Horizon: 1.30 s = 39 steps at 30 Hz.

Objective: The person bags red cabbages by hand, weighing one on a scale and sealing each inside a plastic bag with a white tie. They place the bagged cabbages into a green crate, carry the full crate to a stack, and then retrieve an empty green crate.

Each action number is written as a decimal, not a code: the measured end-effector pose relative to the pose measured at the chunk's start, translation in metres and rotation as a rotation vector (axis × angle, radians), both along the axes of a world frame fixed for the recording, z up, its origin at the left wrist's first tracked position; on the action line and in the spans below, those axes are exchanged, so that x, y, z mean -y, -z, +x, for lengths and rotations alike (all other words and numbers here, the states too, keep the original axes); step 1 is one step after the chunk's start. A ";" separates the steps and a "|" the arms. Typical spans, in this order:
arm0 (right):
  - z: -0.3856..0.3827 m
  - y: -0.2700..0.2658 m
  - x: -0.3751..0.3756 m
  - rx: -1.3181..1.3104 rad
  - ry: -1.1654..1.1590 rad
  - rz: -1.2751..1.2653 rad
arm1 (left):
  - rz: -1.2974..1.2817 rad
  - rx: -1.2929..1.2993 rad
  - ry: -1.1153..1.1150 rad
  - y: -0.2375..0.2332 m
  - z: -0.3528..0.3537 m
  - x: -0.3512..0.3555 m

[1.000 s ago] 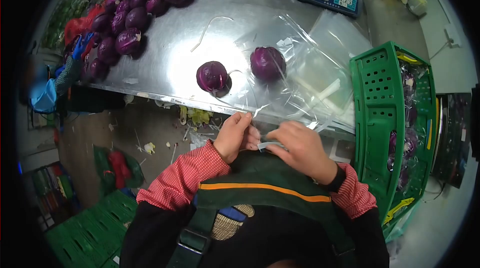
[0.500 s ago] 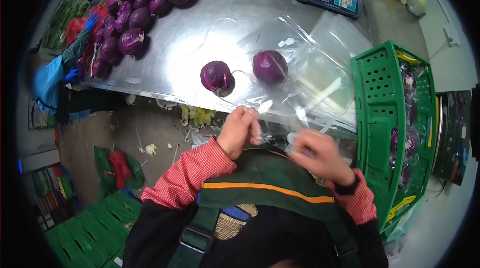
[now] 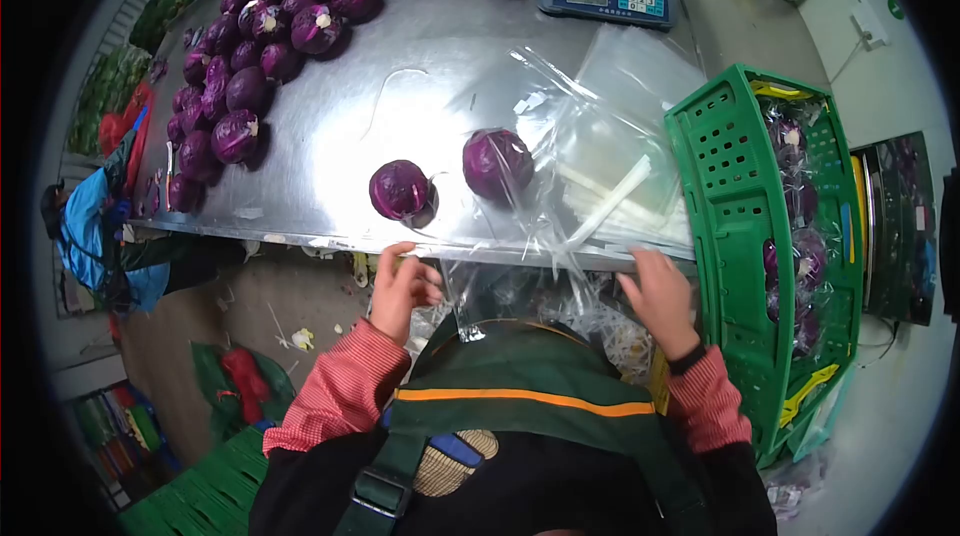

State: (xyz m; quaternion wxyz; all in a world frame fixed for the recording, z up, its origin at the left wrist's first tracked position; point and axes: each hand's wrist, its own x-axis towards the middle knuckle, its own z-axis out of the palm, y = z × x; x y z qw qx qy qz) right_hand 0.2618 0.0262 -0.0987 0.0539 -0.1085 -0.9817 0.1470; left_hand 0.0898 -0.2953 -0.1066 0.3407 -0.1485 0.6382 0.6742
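Metal table [image 3: 330, 136]: clear plastic [image 3: 480, 301] hangs between hands [image 3: 404, 294] [image 3: 661, 298].

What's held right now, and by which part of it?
Nothing visibly held: left hand and right hand are open, clear plastic hanging between them.

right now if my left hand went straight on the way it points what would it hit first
Probably the red cabbage on the left of the two near the front of the steel table, though your left hand might catch the table edge first; depth is unclear.
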 end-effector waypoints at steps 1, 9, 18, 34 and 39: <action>-0.023 0.001 0.004 -0.026 -0.017 -0.024 | -0.061 -0.305 0.036 0.009 0.006 -0.002; -0.078 0.026 0.025 -0.153 -0.649 0.000 | -0.326 -1.153 0.228 0.025 0.022 -0.022; -0.144 -0.013 -0.018 -0.426 -0.048 -1.002 | -0.054 -0.759 -0.032 -0.040 -0.093 -0.048; -0.105 0.057 0.023 -0.231 0.777 -1.230 | -0.449 -0.865 0.263 0.047 -0.117 -0.085; -0.104 0.084 0.041 0.011 0.585 -0.464 | -0.888 -0.841 1.087 0.030 -0.129 -0.106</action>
